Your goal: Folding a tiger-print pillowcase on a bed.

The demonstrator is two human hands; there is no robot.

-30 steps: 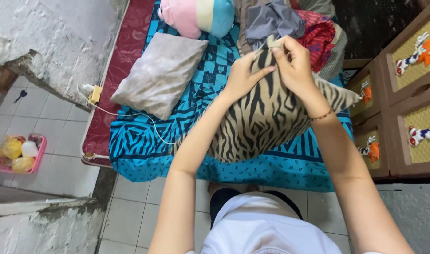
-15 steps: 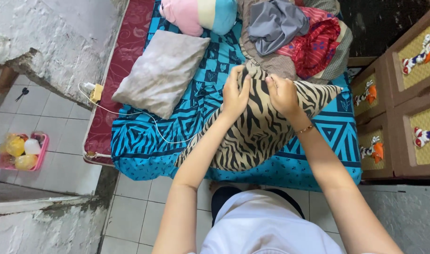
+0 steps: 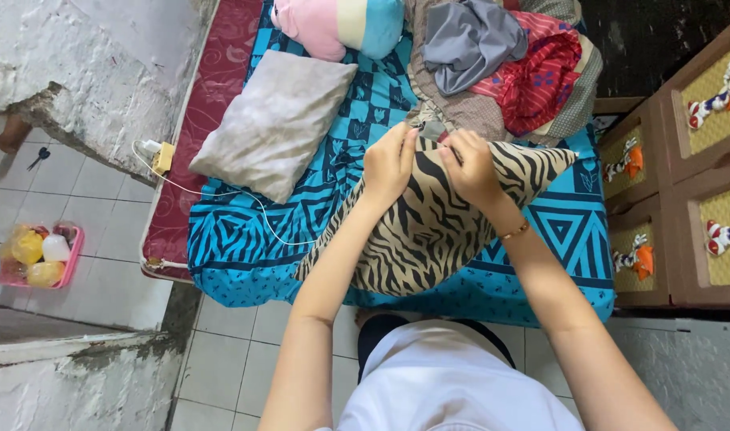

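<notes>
Since half a second ago both hands and the pillow top have come down a little toward the bed; the grip looks the same. Left hand (image 3: 389, 164) and right hand (image 3: 470, 169) sit side by side at the top edge of the zebra pillow (image 3: 429, 231), fingers curled and pressed together, pinching the cover fabric at its far edge — fingertips themselves are hidden behind the fabric, so exactly how much they hold I cannot tell. Pillow rests on the blue sheet (image 3: 245, 247) near the front edge of the bed, tilted, one corner sticking out to the right, lower corner reaching toward the left near the bed edge. Right wrist wears a thin bracelet (image 3: 515, 231). Grey pillow (image 3: 273, 124) lies well left of the hands, apart from the zebra one. Just beyond the hands — a clothes pile (image 3: 508, 72) with grey, red and brown patterned pieces, touching or nearly touching the pillow's top edge. Pink-and-blue plush (image 3: 341, 24) at the far end of the bed, beside the pile. White cable (image 3: 221, 195) runs across the sheet from a plug block (image 3: 159, 153) on the red mattress edge (image 3: 209, 104). Drawers (image 3: 700, 183) with cartoon fronts stand to the right of the bed. Pink basket (image 3: 37, 255) with bottles sits on the tiled floor (image 3: 101, 231), far left.
</notes>
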